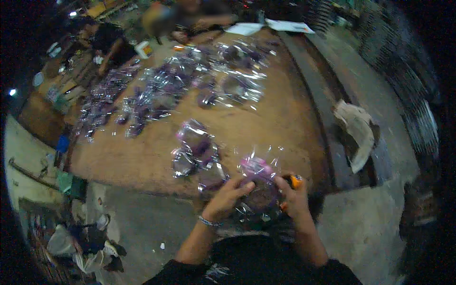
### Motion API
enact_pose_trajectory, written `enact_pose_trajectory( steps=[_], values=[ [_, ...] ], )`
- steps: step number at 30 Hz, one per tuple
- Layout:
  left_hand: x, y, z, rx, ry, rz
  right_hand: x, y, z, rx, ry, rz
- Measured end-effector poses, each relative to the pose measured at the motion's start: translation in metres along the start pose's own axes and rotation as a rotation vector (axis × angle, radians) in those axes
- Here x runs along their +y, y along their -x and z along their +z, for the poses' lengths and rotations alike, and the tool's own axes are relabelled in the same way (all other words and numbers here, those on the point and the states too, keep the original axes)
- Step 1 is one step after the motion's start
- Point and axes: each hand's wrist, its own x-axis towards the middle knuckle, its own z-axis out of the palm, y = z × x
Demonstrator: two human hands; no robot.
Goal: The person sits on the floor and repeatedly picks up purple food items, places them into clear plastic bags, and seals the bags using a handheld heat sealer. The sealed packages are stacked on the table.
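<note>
At the table's near edge I hold a purple item in clear plastic wrap (259, 192), round in outline, with a bright pink part near its top. My left hand (229, 195) grips its left side, thumb lying over the wrap. My right hand (295, 195) is closed at its right side, fingertips on the film. Tucked in that same hand is an orange and black tool (295, 181), perhaps a cutter; its exact kind is blurred. Just left of my hands lies a small cluster of similar wrapped purple items (197, 145).
Many more wrapped purple items (166, 80) cover the far left of the brown table (285, 123). White sheets (289, 26) lie at its far end, near other people. A crumpled pale cloth (356, 128) lies beyond the right edge. Pale objects (88, 247) are at the lower left.
</note>
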Motion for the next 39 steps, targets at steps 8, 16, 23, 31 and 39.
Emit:
enact_pose_trajectory(
  steps=[8, 16, 23, 31, 39],
  values=[
    [-0.006, 0.0, -0.009, -0.014, -0.151, -0.106, 0.001, -0.006, 0.003, -0.076, 0.013, 0.01],
    [-0.026, -0.003, -0.01, 0.016, -0.288, 0.078, 0.008, 0.0, 0.007, -0.154, 0.024, 0.066],
    [-0.01, -0.008, -0.012, 0.127, -0.417, -0.017, 0.0, -0.006, 0.001, -0.267, 0.205, 0.042],
    [-0.035, -0.012, -0.015, 0.04, -0.19, 0.176, 0.012, -0.01, -0.003, 0.058, -0.147, -0.02],
    [-0.039, 0.002, -0.023, -0.101, -0.12, -0.007, 0.001, -0.013, -0.01, 0.053, 0.074, 0.067]
  ],
)
